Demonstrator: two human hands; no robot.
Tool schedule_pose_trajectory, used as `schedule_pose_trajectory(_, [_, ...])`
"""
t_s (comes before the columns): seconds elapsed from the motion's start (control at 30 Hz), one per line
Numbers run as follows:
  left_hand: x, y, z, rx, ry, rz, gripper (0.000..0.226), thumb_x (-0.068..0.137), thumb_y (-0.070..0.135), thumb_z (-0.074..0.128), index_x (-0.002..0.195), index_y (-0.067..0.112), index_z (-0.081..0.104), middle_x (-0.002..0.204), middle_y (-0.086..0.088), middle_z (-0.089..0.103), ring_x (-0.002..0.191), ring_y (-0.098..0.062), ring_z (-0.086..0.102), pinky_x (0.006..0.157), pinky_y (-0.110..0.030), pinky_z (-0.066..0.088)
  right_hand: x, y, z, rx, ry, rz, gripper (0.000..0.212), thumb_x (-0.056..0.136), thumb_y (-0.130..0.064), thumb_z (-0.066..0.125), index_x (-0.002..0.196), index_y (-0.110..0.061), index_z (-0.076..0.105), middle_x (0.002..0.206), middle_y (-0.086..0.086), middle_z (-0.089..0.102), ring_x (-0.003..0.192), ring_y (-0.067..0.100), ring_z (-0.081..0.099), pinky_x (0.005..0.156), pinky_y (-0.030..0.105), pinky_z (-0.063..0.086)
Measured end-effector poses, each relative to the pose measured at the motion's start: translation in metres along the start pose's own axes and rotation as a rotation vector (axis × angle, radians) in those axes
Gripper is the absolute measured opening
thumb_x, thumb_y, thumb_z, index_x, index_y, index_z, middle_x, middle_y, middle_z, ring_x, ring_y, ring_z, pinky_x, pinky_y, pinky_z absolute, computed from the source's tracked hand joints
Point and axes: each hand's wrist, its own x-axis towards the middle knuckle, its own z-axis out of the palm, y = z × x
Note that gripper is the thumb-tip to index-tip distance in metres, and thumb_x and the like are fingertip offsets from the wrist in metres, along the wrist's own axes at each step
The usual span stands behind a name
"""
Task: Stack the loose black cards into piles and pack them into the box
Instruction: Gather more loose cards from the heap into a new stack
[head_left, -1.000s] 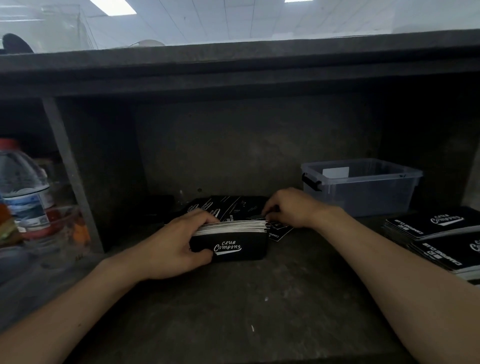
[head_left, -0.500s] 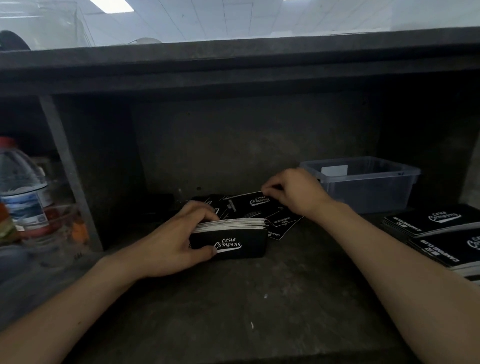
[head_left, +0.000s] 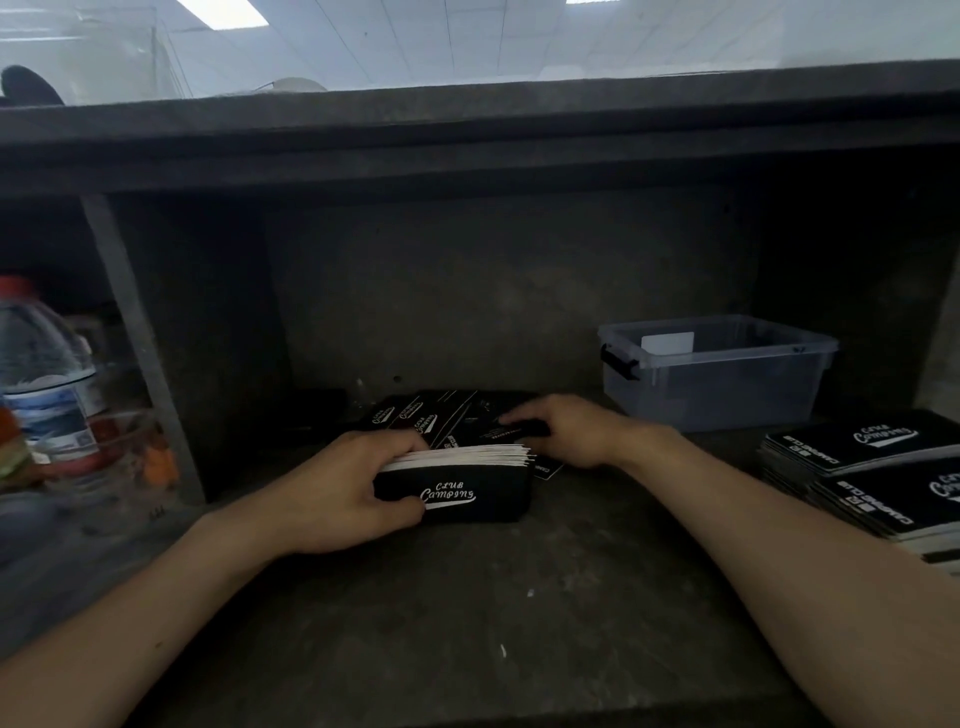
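Clear bin (head_left: 717, 374) rt of loose cards (head_left: 441, 415), bottle (head_left: 47, 384) far lt.

The near desk (head_left: 467, 613) lies bare and open. A clear bin (head_left: 722, 371) blocks the right rear; card piles (head_left: 872, 467) crowd the right edge, bottles (head_left: 44, 374) the left.

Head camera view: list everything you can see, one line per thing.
card stack: one, black with white edges, centre of shelf, upright in left hand
loose cards: several, black, spread flat behind the stack
card piles: at least two, black, right edge of shelf
plastic box: one, clear, back right, a white card inside
water bottle: one, clear with red cap, far left
shelf: one, dark grey
left hand: grips the stack
right hand: on the loose cards
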Motion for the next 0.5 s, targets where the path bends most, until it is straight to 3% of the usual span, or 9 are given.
schedule_pose_trajectory(0.1, [0.001, -0.005, 0.001, 0.033, 0.011, 0.013, 0.028, 0.079, 0.034, 0.073, 0.105, 0.033, 0.064, 0.102, 0.017, 0.065, 0.094, -0.003, 0.067, 0.076, -0.017, 0.052, 0.009, 0.003, 0.001, -0.208, 0.092, -0.022, 0.043, 0.095, -0.039, 0.056, 0.137, -0.032, 0.054, 0.14, 0.0, 0.053, 0.127, 0.023, 0.048, 0.104, 0.032, 0.039])
schedule_pose_trajectory(0.17, [0.001, -0.008, 0.001, 0.058, 0.016, 0.01, 0.035, 0.077, 0.043, 0.071, 0.11, 0.035, 0.062, 0.109, 0.017, 0.059, 0.101, -0.003, 0.063, 0.081, -0.017, 0.051, 0.011, 0.003, -0.001, -0.242, 0.1, -0.052, 0.038, 0.095, -0.041, 0.055, 0.132, -0.032, 0.059, 0.134, -0.001, 0.058, 0.123, 0.023, 0.051, 0.1, 0.034, 0.043])
schedule_pose_trajectory(0.3, [0.001, -0.007, 0.001, 0.045, 0.006, 0.012, 0.048, 0.073, 0.051, 0.067, 0.116, 0.031, 0.062, 0.131, 0.016, 0.047, 0.12, 0.002, 0.055, 0.096, -0.013, 0.047, 0.003, 0.004, -0.014, -0.116, 0.162, -0.078, 0.023, 0.092, -0.033, 0.063, 0.113, -0.029, 0.072, 0.118, -0.009, 0.069, 0.11, 0.013, 0.061, 0.096, 0.03, 0.048])
schedule_pose_trajectory(0.43, [0.0, -0.006, 0.0, 0.049, 0.0, 0.003, 0.055, 0.073, 0.054, 0.066, 0.124, 0.038, 0.055, 0.145, 0.017, 0.035, 0.137, 0.01, 0.036, 0.106, -0.012, 0.042, -0.007, 0.004, -0.032, -0.081, 0.407, -0.108, 0.017, 0.09, -0.031, 0.067, 0.104, -0.026, 0.076, 0.108, -0.012, 0.073, 0.101, 0.007, 0.066, 0.094, 0.033, 0.051])
schedule_pose_trajectory(0.5, [0.0, -0.004, 0.0, 0.04, 0.021, -0.019, 0.067, 0.072, 0.054, 0.069, 0.133, 0.04, 0.044, 0.148, 0.016, 0.034, 0.137, 0.011, 0.036, 0.108, -0.015, 0.042, -0.015, -0.007, -0.037, 0.124, 0.336, -0.152, 0.016, 0.085, -0.028, 0.073, 0.1, -0.023, 0.077, 0.1, -0.011, 0.075, 0.095, 0.002, 0.067, 0.093, 0.027, 0.052])
